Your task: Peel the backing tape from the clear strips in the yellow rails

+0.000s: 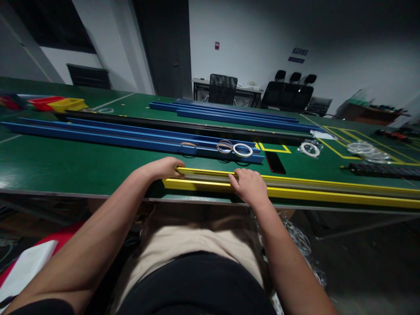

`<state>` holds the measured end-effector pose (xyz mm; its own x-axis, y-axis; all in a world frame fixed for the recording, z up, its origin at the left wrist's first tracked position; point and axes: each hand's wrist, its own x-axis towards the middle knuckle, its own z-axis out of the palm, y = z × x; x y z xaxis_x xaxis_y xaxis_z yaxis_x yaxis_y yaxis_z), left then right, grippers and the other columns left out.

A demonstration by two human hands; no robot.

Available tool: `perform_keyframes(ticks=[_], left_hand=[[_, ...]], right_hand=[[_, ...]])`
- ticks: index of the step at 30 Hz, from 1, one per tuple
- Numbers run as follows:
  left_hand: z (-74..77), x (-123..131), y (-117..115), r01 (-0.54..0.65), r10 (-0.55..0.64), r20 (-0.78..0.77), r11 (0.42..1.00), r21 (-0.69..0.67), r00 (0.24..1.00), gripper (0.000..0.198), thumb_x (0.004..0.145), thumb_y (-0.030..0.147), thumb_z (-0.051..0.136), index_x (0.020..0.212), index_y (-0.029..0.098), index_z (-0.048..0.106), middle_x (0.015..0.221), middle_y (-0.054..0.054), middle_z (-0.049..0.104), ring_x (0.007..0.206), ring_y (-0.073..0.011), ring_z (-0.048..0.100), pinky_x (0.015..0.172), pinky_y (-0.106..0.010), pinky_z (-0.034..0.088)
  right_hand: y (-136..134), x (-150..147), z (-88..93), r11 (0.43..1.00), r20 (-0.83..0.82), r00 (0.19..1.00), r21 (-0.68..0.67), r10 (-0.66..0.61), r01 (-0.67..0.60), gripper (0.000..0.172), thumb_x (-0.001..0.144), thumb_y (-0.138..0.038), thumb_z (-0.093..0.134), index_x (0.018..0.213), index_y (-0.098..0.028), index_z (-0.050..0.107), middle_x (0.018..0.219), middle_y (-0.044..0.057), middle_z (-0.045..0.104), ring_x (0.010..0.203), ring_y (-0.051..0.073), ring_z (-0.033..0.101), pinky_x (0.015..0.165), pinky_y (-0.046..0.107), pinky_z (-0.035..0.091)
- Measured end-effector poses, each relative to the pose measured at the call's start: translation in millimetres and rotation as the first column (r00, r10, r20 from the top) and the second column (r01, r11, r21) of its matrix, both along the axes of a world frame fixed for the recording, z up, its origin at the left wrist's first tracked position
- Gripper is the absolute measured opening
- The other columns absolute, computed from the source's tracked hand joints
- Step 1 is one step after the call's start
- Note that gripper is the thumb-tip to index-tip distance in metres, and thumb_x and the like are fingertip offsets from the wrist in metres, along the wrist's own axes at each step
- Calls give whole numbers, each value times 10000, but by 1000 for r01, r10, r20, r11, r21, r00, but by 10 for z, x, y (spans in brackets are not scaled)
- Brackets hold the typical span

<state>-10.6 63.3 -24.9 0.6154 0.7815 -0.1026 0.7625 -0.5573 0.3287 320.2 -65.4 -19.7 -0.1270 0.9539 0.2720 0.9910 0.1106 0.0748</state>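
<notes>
A long yellow channel profile [302, 187] lies along the front edge of the green table and runs out of view on the right. At its left end my left hand [169, 167] is closed, the fingers gripping the far edge. My right hand [250, 186] grips the same profile farther right, thumb over the inner groove and fingers around the far side. Just beyond lie blue channel profiles [131, 137], with a white tape roll [243, 150] and a brownish tape roll [225, 146] resting on their right end.
A phone [274, 162] lies beyond my right hand. Farther back are a black profile [197, 127] and more blue profiles [229, 114]. Red [46, 103] and yellow bins [68, 104] stand at left; a wrapped tape roll [309, 149] and a black strip [383, 169] lie at right.
</notes>
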Motion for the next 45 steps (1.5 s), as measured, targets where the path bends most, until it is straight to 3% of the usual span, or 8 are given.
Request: perform_keyframes(ticks=[12, 22, 29, 32, 36, 40, 43, 45], left_hand=[[8, 22, 46, 17, 13, -195, 988, 151, 981, 307, 745, 529, 631, 737, 222, 632, 666, -19, 622, 539, -158, 457, 497, -292, 258], [240, -276, -56, -17, 27, -161, 998, 64, 987, 298, 705, 240, 562, 968, 240, 704, 934, -33, 741, 767, -193, 644, 636, -258, 436], [448, 219, -489, 36, -40, 71, 998, 48, 997, 816, 790, 542, 619, 1511, 229, 402, 1487, -101, 540, 1286, -265, 563, 1041, -332, 437], [327, 444, -663, 33, -23, -62, 985, 169, 998, 945, 661, 656, 724, 1455, 213, 468, 1384, -139, 616, 1189, -333, 619, 969, -389, 464], [179, 531, -830, -8, 62, -131, 925, 379, 989, 642, 705, 651, 683, 1146, 186, 640, 1067, -135, 720, 978, -344, 670, 836, -403, 462], [138, 488, -950, -19, 77, -97, 867, 498, 992, 472, 735, 518, 680, 1072, 190, 642, 996, -123, 714, 935, -317, 655, 797, -390, 437], [119, 460, -1014, -8, 62, -84, 845, 534, 994, 472, 724, 466, 683, 1101, 185, 640, 997, -119, 715, 924, -314, 646, 787, -403, 434], [95, 445, -1065, -9, 51, -61, 836, 548, 997, 488, 718, 448, 684, 1126, 183, 643, 1013, -123, 719, 935, -321, 643, 793, -418, 437]], right_hand=[[-3, -12, 22, 1000, 2, 1000, -17, -12, 12, 490, 1032, -544, 272, 1022, -218, 639, 971, 82, 693, 948, 238, 610, 809, 351, 325], [2, -17, -4, 1000, -7, 1000, 9, -19, 19, 474, 1032, -522, 284, 994, -211, 639, 950, 84, 688, 928, 240, 602, 808, 358, 314], [-75, -20, -20, 999, -13, 1000, 53, -8, 9, 451, 1023, -502, 323, 1035, -194, 652, 978, 104, 680, 959, 253, 571, 865, 362, 316], [-108, -13, -15, 998, -45, 999, 67, 4, -1, 439, 1013, -493, 351, 1070, -180, 654, 995, 117, 679, 979, 260, 559, 905, 368, 316], [-256, 17, -75, 983, -267, 958, 175, 107, -61, 373, 999, -444, 405, 1105, -190, 656, 1082, 116, 685, 1065, 256, 559, 994, 384, 323], [-603, 34, -349, 862, -728, 646, 460, 230, 211, 297, 980, -398, 419, 824, -213, 591, 908, 69, 626, 940, 210, 577, 915, 375, 429], [-853, 57, -576, 838, -973, 86, 228, 214, 495, 285, 952, -465, 464, 804, -223, 495, 772, -14, 512, 688, 143, 540, 706, 319, 479], [-953, 113, -630, 904, -945, -311, -46, 97, 424, 324, 930, -556, 489, 914, -232, 488, 765, -49, 499, 605, 126, 567, 636, 311, 507]])
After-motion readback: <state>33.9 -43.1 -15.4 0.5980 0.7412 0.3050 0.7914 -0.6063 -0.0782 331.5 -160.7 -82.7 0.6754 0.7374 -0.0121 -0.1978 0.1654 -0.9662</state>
